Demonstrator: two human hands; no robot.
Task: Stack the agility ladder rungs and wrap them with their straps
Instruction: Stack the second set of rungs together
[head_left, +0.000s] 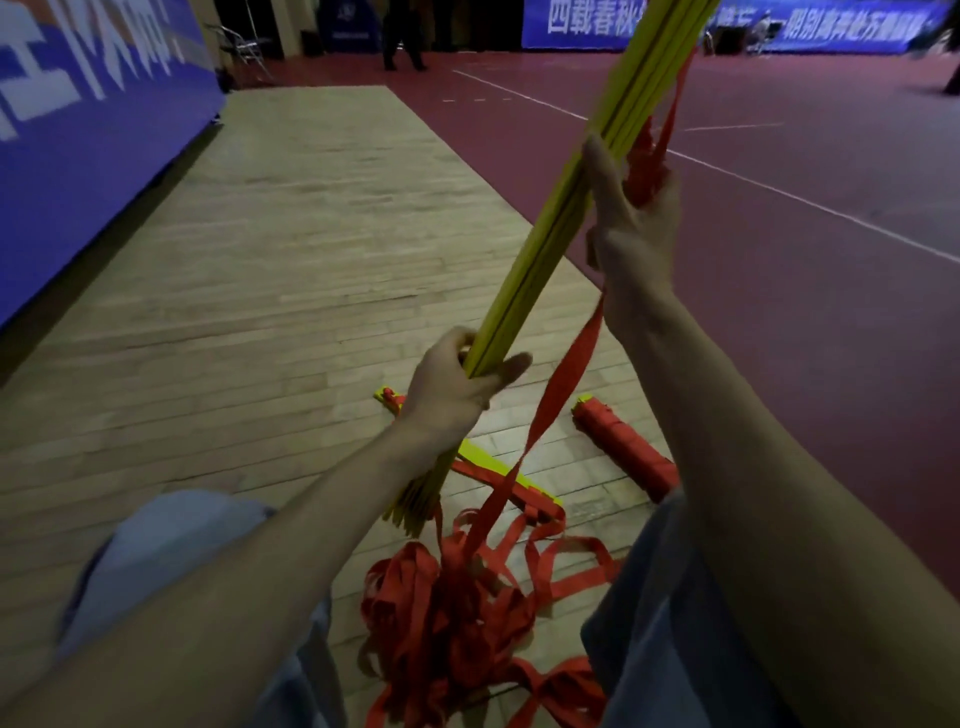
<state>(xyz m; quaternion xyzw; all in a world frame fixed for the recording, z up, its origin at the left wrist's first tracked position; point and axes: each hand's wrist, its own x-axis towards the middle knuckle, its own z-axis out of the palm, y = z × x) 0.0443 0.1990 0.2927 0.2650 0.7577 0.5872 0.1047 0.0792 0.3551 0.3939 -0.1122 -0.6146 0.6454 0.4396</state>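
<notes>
A bundle of yellow ladder rungs stands tilted, its lower end on the wooden floor and its top leaning up to the right. My left hand grips the bundle low down. Higher up, my right hand is closed around the bundle and a bunch of red strap. One red strap hangs from that hand down to a tangled pile of red straps between my knees.
A finished roll wrapped in red strap lies on the floor to the right. More yellow rungs lie flat behind the bundle. A blue banner wall runs along the left. A person stands far back on the red court.
</notes>
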